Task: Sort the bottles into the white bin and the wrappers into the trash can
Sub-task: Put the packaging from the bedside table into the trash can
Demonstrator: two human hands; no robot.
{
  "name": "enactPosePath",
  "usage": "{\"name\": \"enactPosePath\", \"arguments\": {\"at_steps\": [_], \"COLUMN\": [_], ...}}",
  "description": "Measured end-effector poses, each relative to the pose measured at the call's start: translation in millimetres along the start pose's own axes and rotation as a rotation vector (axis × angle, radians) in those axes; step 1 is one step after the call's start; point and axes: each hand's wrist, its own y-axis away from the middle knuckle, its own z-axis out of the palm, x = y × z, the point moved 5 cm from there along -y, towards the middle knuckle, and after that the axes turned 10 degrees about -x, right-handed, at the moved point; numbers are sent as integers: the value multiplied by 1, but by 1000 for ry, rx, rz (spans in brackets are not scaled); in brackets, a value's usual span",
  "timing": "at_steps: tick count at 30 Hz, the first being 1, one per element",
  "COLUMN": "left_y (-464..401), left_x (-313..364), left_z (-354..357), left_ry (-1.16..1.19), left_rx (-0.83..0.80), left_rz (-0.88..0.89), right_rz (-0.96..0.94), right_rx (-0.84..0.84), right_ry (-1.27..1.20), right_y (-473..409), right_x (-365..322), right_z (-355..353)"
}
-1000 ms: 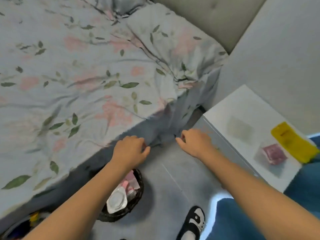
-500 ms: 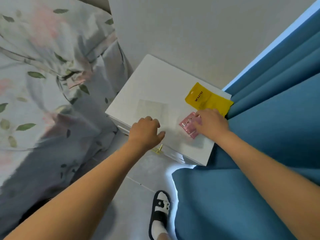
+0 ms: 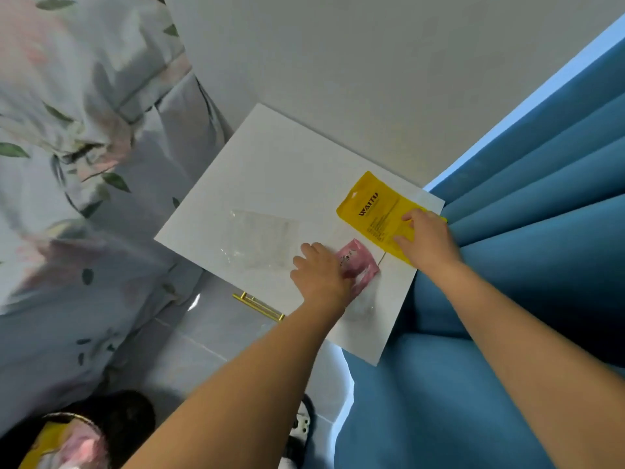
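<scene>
1. Where the floor meets the bottom left corner, a dark trash can (image 3: 111, 421) sits below and to the left of the white nightstand (image 3: 270, 164), with yellow and pink wrappers already showing inside it.
2. Closer to the nightstand's front, a black-and-white slipper (image 3: 301, 431) shows on the grey floor, partly hidden behind the left forearm.
3. A gold handle (image 3: 258, 306) runs along the nightstand's front face, just under its top edge.
4. On the near right part of the nightstand's top lies the pink wrapper (image 3: 360, 265). The left hand (image 3: 321, 279) lies palm down over its left end, fingers curled loosely and touching it; whether they actually pinch it I cannot tell.
5. Beside that hand, toward the middle of the top, a clear plastic wrapper (image 3: 260, 238) lies flat and crinkled, apart from both hands.
6. At the far right corner of the top lies the yellow wrapper (image 3: 375, 211), printed with black lettering. The right hand (image 3: 427, 242) rests on its right end with fingers bent down against it, pressing or gripping at the edge; a true pinch is not clear from here.
7. Right of the nightstand, blue curtains (image 3: 541, 231) hang in heavy folds against its side.
8. Left of the nightstand, a floral bedsheet (image 3: 84, 164) drapes down to the floor.
9. Behind the nightstand stands a plain pale wall (image 3: 372, 62).
</scene>
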Motion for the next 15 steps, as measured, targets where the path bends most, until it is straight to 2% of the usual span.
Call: {"name": "enactPosePath", "arguments": {"at_steps": [9,12,15], "left_y": [-16,-16,-15], "left_x": [-8,-9,-17], "left_z": [-4,1,3], "left_ry": [281,333,480], "left_rx": [-137,-240,-291], "left_rz": [-37,-4,27], "right_rz": [-28,-27,-25], "right_rx": [-29,-7,-33], "right_ry": [30,64,84], "right_y": [-23,-32,-45], "right_x": [-15,-22,-22], "right_z": [-4,-12,-15]}}
